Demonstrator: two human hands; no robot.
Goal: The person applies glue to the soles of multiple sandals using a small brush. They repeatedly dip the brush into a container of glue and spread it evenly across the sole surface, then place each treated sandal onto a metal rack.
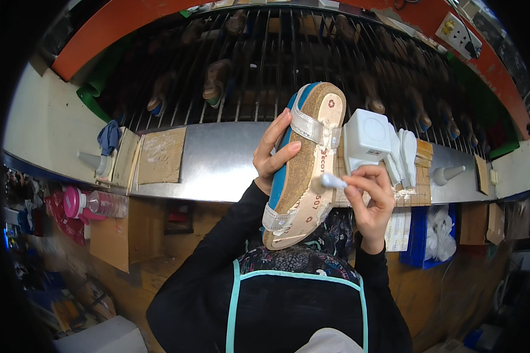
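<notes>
The left hand (272, 154) grips a cork-soled sandal with a blue last inside and silver straps (303, 167), holding it up in the middle of the view above the grey metal surface (218, 159), sole side toward the camera and toe end pointing away. Its fingers (285, 148) are curled around the sandal's left edge, thumb behind and fingertips lying on the cork near the upper strap.

The right hand (372, 197) is closed around a small white brush-like applicator (334, 182), pinched between thumb and fingers, with its pale tip touching the right edge of the sole about midway along.

Just behind the right hand, on the surface, stands a white square plastic container (366, 140) with white folded pieces (406, 150) beside it, resting on a tan board (421, 182). Farther right sits a grey cone-shaped nozzle (447, 173). To the left lie a flat piece of brown cardboard (161, 154) and a blue cloth (109, 136). Beyond the surface, a dark wire rack (265, 65) holds more shoe forms.
</notes>
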